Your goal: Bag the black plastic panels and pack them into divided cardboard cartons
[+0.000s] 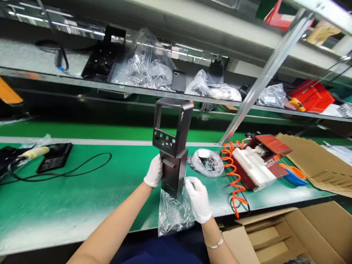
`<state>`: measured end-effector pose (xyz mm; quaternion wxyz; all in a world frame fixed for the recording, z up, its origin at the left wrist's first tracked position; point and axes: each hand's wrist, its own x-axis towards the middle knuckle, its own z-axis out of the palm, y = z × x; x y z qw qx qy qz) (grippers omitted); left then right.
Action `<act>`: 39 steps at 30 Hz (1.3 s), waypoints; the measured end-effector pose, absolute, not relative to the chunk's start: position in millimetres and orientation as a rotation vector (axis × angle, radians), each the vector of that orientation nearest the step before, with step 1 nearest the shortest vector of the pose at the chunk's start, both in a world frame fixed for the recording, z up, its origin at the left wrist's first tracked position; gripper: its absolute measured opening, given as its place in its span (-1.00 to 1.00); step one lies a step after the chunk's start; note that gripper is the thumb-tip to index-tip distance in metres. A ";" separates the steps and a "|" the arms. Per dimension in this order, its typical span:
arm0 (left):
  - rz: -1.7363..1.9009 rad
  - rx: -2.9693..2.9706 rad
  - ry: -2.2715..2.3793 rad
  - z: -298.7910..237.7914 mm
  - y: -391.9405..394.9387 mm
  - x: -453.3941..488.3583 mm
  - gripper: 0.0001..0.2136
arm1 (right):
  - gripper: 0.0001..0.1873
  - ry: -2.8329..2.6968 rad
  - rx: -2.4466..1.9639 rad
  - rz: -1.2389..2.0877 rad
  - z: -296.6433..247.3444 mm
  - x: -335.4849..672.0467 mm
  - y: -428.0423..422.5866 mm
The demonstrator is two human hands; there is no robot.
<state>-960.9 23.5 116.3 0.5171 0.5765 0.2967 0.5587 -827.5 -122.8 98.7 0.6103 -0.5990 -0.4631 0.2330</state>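
Note:
A tall black housing point(173, 146) with a rectangular window and a row of small holes stands upright in front of me. White-gloved, my left hand point(154, 171) grips its lower left side, the fingers partly hidden behind it. A clear plastic bag point(174, 216) hangs around the bottom end of the housing and over the table edge. My right hand point(198, 198), also gloved, pinches the bag's upper edge at the right of the housing.
On the green table point(90, 198) lie a black cable point(93, 169), a bagged coil point(208, 162), an orange spiral hose point(233, 176) and a red-and-white device point(255, 161). An open cardboard box point(297, 234) sits at lower right. A shelf point(90, 83) with bagged parts runs above.

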 end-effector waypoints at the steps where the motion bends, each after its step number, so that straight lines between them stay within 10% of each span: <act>1: 1.399 1.489 0.733 116.6 27.9 -967.1 -0.30 | -0.70 -1.007 -1.345 0.529 104.2 -820.1 -124.3; 12: 0.412 2.817 1.261 159.2 14.4 -1001.2 -0.51 | -0.44 -1.031 -1.221 0.025 158.9 -748.1 -175.4; 17: 0.337 2.914 1.108 171.3 -6.3 -987.0 -0.49 | -0.87 -0.798 -1.216 0.051 142.0 -732.8 -161.0; 23: 0.894 2.486 1.273 145.4 26.9 -1026.4 -0.49 | -0.73 -0.475 -1.098 0.137 114.2 -693.6 -180.2; 29: 0.598 1.546 1.095 123.1 21.9 -1028.4 -0.26 | -0.78 -0.554 -1.040 0.083 105.7 -696.0 -194.0; 33: 0.516 1.167 0.762 118.0 13.2 -1013.4 -0.45 | -0.68 -0.692 -0.919 0.040 120.3 -712.9 -205.7; 39: 0.768 1.152 0.777 117.7 14.7 -1012.1 -0.41 | -0.43 -0.402 -1.109 0.639 126.6 -701.9 -228.3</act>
